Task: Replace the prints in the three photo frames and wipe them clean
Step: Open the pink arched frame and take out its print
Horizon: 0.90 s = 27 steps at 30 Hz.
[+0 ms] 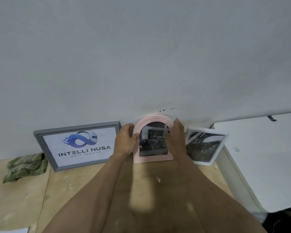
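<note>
Three photo frames lean against the white wall at the back of a wooden table [84, 190]. A pink arched frame [152, 159] with a dark photo stands in the middle. My left hand [126, 140] grips its left edge, and my right hand [178, 137] holds its right edge, thumb over the front. To the left stands a grey rectangular frame [40, 143] showing a blue logo print. A white frame [213, 153] with a dark photo leans tilted at the right.
A crumpled green striped cloth [26, 167] lies on the table at the far left. A white surface [262, 157] adjoins the table on the right. A corner of white paper [10, 230] shows at the bottom left edge.
</note>
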Tool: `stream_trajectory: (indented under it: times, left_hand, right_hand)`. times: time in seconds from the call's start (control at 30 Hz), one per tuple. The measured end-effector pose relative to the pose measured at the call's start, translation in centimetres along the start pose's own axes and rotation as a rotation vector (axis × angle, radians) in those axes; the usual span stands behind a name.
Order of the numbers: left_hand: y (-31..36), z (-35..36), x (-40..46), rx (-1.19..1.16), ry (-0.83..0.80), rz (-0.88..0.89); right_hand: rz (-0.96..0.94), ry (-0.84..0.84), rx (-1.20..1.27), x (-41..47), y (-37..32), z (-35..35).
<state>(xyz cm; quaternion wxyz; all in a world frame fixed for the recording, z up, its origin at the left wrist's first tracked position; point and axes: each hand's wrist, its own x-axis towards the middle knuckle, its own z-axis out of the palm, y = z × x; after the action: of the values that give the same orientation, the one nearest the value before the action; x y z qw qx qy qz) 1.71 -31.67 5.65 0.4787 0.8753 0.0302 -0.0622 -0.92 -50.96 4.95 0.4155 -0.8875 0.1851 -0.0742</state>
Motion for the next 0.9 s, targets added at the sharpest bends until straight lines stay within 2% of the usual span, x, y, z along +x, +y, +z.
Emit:
stream_trajectory:
  times: [0.1,0.23,0.37,0.53,0.63,0.7,0.8,0.9]
  left_hand:
    - [-0.2,1.3,1.0,-0.038,-0.023,-0.025]
    - [-0.2,1.9,1.3,-0.032,0.034,-0.016]
    - [-1.0,1.3,0.3,-0.016,0.011,0.015]
    - [-2.1,-1.0,-3.0,-0.018,-0.030,0.073]
    - [-1.7,-2.1,-5.5,-0.067,-0.016,0.093]
    - [-0.9,-2.8,-7.7,-0.160,-0.020,-0.049]
    - [0.9,-3.8,-11.1,-0.648,-0.214,-0.346]
    - [1.3,-5.1,-14.8,-0.799,-0.267,-0.426]
  right_hand:
    - [0.004,-0.038,0.024,1.4,0.5,0.3]
    - [0.003,-0.033,0.020,1.9,0.9,0.4]
    - [-0.099,0.050,-0.035,0.6,0.9,-0.6]
    - [-0.273,0.002,-0.087,-4.1,1.5,-3.2]
    - [-0.311,0.069,-0.087,-8.0,1.0,-4.0]
    - [-0.318,0.153,-0.111,-11.4,0.4,-3.9]
    - [-0.403,0.259,-0.294,-16.2,-0.5,-3.1]
    - [-0.585,0.279,-0.453,-20.5,-1.2,-1.9]
